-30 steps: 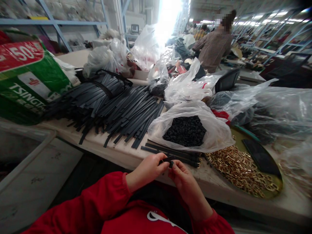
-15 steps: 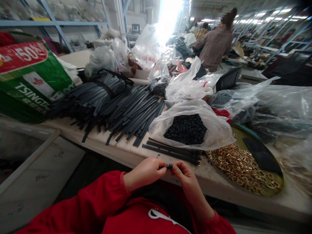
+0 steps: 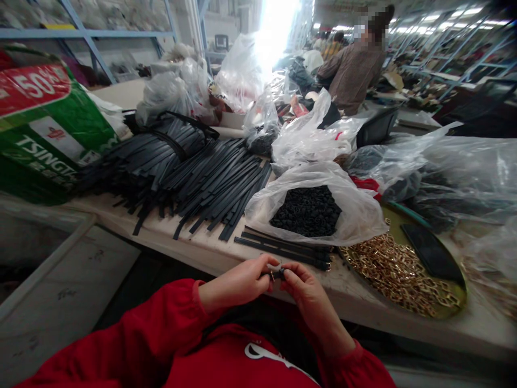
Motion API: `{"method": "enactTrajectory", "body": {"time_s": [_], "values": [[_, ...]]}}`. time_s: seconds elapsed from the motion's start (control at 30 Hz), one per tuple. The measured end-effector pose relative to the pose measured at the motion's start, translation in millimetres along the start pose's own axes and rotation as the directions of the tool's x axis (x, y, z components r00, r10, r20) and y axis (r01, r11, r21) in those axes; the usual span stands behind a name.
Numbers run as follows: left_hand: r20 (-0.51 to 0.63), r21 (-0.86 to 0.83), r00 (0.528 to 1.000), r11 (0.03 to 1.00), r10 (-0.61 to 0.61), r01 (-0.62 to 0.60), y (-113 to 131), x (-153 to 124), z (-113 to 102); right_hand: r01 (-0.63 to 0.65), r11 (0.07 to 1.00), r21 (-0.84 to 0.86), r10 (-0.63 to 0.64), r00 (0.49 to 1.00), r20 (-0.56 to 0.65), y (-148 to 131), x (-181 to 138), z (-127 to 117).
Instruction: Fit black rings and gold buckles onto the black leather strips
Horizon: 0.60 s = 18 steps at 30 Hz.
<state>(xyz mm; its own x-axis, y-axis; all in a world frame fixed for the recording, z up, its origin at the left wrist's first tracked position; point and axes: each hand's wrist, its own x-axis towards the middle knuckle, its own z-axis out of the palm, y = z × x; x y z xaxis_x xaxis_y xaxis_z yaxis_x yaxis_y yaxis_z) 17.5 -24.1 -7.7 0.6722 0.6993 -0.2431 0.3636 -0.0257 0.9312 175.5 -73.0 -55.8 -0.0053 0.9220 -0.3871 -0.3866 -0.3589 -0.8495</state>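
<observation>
Near the table's front edge, my left hand (image 3: 244,281) pinches a short visible length of black strap (image 3: 279,274). A small gold-coloured buckle (image 3: 272,276) shows on it beside the left fingertips. From the other side my right hand (image 3: 306,288) is closed on the strap's dark end, thumb and forefinger together; much of the strap is hidden by the fingers. Just beyond the hands lie several flat black straps (image 3: 283,249), with gold pieces at their right ends. Behind these, an open plastic bag (image 3: 359,218) holds many small black loops (image 3: 307,211).
To the right, a round yellowish tray (image 3: 456,302) carries many gold buckles (image 3: 399,277) and a dark phone-like slab (image 3: 432,253). Piles of black strips (image 3: 218,186) lie at left, beside a green and red bag (image 3: 44,140). A person (image 3: 355,73) stands in the background.
My fingers have shifted slightly around the strap, and the gold buckle now shows between them. My left hand is a little higher; the view has tilted slightly.
</observation>
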Motion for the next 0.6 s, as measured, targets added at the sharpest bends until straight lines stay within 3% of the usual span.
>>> {"method": "enactTrajectory", "body": {"time_s": [0.17,0.33,0.43,0.6], "values": [[-0.094,0.044,0.994,0.997,-0.064,0.069,-6,5,-2,0.03,0.999,0.03,-0.03,0.999,0.023,2,-2,7],[-0.215,0.245,0.975,0.963,-0.057,0.11,-13,8,-3,-0.088,0.982,0.167,0.083,0.996,0.034,2,-2,5],[-0.225,0.286,0.973,0.952,-0.04,0.105,-12,8,-2,-0.172,0.971,0.163,0.153,0.98,0.124,4,-2,6],[-0.187,0.325,0.981,0.939,-0.053,0.113,-7,7,-1,-0.191,0.968,0.16,0.157,0.967,0.202,5,-5,4]]}}
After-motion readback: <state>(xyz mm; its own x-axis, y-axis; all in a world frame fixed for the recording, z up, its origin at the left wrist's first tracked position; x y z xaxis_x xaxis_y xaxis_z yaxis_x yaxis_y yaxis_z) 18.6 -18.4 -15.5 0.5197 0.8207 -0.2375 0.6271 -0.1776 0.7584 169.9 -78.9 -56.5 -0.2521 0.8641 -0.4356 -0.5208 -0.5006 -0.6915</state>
